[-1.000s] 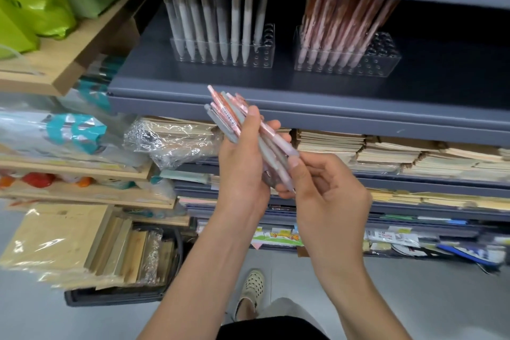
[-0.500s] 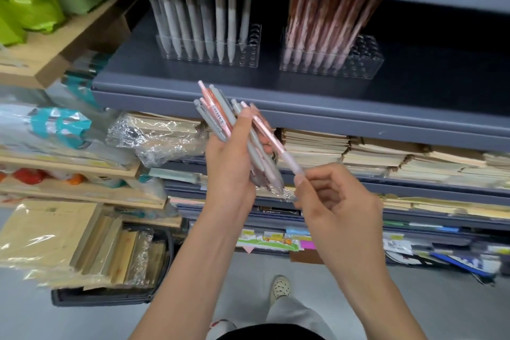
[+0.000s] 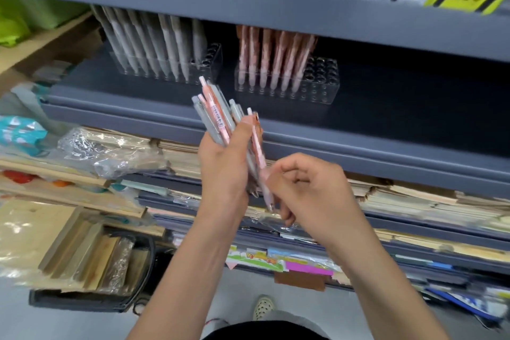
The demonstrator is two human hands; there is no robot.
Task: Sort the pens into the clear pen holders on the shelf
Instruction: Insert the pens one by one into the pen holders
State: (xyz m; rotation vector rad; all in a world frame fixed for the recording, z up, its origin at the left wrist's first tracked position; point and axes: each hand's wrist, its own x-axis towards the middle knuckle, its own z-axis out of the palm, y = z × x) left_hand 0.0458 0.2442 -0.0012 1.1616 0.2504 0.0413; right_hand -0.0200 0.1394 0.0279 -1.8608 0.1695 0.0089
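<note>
Clutching a mixed bundle of pens (image 3: 214, 116), grey and pink, upright in the left grip (image 3: 223, 165), before the shelf (image 3: 414, 113) edge; pinching the lower end of one pink pen (image 3: 259, 156) in the right grip (image 3: 309, 190); facing the part-filled grey-pen holder (image 3: 212, 63) and pink-pen holder (image 3: 323, 83) on that shelf.

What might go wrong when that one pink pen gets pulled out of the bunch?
1. The right hand pinches one pink pen near its lower end. Pulling may drag its neighbours, so the bundle of grey and pink pens could slip from the left hand and scatter.
2. The clear plastic holder of pink pens holds leaning pens; a clumsy push there might knock them or shift it.
</note>
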